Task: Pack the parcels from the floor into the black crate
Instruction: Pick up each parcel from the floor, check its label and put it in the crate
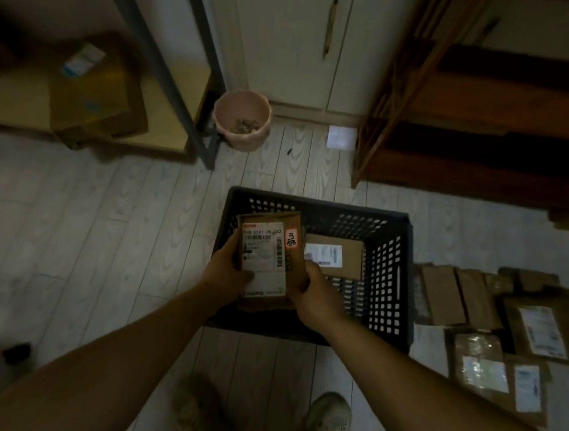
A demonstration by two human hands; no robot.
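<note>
Left grip (228, 274) and right grip (312, 295) both clasp one labelled parcel (266, 248) by its lower edges at frame centre, over the black crate (404, 281). We note a second parcel (341, 258) inside the crate. Loose parcels (492, 336) lie on the floor (104, 216) at lower right.

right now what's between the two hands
A brown labelled parcel, gripped by the left hand and right hand over the black crate; head view.

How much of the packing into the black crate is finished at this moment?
Done: one labelled cardboard parcel lies inside the black crate. In hand: the left hand and right hand grip a second parcel above the crate. Left: several parcels lie on the floor right of it.
</note>
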